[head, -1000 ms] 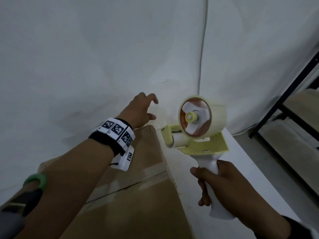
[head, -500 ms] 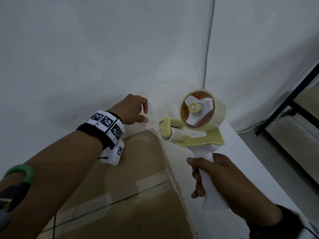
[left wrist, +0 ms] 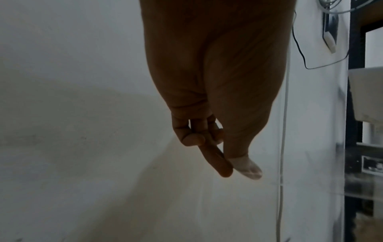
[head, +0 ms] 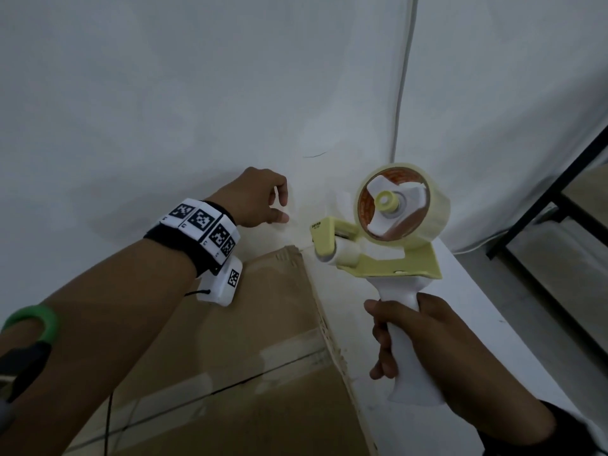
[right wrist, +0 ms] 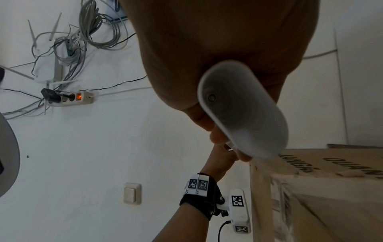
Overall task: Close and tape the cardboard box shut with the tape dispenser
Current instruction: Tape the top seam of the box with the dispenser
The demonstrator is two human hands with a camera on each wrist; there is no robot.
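Observation:
The brown cardboard box (head: 263, 324) lies with its flaps down and old tape along the seam; its printed side shows in the right wrist view (right wrist: 331, 180). My right hand (head: 437, 340) grips the white handle (right wrist: 242, 111) of the yellow tape dispenser (head: 388, 258), held upright just right of the box's far corner. Its clear tape roll (head: 401, 205) sits on top. My left hand (head: 279, 209) hovers past that corner near the wall, fingers curled. Thumb and forefinger (left wrist: 225, 163) meet, with a pale strip of tape over the thumb tip.
A white wall stands close behind the box, with a cable (head: 403, 77) running down it. A black shelf frame (head: 543, 209) is at the right, beyond the white table edge (head: 477, 307). A green ring handle (head: 33, 324) shows at lower left. A power strip (right wrist: 70, 98) hangs on the wall.
My left hand's fingers have curled in and the thumb has met the forefinger. The dispenser has stayed beside the box's far corner, and the roll has turned a little.

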